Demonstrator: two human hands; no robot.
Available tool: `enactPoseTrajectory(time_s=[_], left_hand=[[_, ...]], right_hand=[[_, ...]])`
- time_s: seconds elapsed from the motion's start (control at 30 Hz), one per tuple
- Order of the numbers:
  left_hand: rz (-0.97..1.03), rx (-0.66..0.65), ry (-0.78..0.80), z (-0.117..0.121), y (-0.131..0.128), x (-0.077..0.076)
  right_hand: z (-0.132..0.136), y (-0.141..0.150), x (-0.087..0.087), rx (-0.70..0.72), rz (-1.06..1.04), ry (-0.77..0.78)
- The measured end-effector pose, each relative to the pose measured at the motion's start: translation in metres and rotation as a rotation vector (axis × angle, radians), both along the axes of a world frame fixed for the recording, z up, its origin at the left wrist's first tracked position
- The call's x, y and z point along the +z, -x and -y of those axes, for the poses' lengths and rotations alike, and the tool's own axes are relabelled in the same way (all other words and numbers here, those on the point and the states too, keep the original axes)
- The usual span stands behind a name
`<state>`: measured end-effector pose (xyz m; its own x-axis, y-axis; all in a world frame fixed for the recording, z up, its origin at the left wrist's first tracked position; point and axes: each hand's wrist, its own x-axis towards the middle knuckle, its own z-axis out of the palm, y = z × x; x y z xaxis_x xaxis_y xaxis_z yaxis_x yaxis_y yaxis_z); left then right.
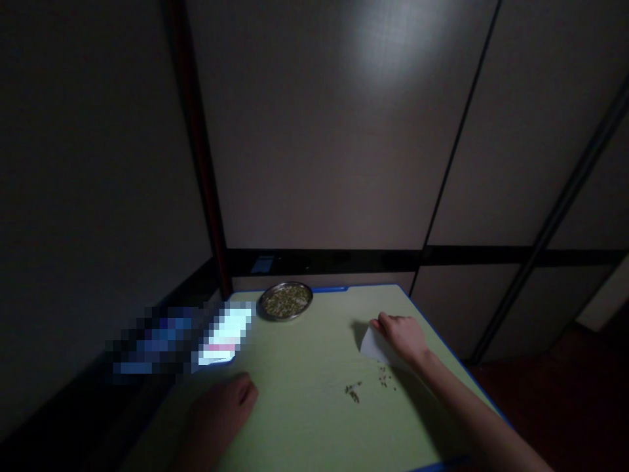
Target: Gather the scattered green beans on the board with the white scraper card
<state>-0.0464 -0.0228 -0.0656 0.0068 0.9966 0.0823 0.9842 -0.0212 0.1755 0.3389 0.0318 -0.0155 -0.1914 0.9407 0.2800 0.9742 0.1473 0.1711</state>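
Across the green tabletop, the right hand is gripping white paper; the left hand seems clenched.

Shiny metal-looking dish, smooth matt tabletop, paper-like white sheet, faintly glossy panels

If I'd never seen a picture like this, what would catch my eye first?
Probably the glowing, pixelated patch at the left edge of the pale green table, so bright against the dim room. Next, perhaps, the right hand pinching a white sheet near small scattered bits, and the round metal dish of similar bits at the table's far left.
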Motion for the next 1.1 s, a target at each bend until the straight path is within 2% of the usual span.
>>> enactPoseTrajectory(time_s=[0.3, 0.47, 0.63, 0.77, 0.97, 1.1], left_hand=[[-0.004, 0.028, 0.040, 0.001, -0.003, 0.007], [0.013, -0.005, 0.031, 0.002, -0.002, 0.006], [-0.009, 0.001, 0.033, -0.001, -0.001, 0.003], [-0.013, 0.014, 0.053, 0.000, -0.002, 0.005], [-0.019, -0.013, 0.072, -0.001, -0.001, 0.006], [-0.028, 0.006, 0.091, 0.001, -0.002, 0.011]], right_hand=[[0.006, 0.003, 0.001, 0.047, -0.021, 0.012], [0.011, 0.002, 0.008, 0.042, -0.034, 0.020], [0.005, -0.008, 0.030, -0.138, -0.123, -0.044], [-0.006, -0.008, 0.043, -0.267, -0.270, 0.021], [-0.028, 0.017, 0.035, -0.226, -0.347, 0.101], [-0.039, 0.032, 0.023, -0.268, -0.371, 0.142]])
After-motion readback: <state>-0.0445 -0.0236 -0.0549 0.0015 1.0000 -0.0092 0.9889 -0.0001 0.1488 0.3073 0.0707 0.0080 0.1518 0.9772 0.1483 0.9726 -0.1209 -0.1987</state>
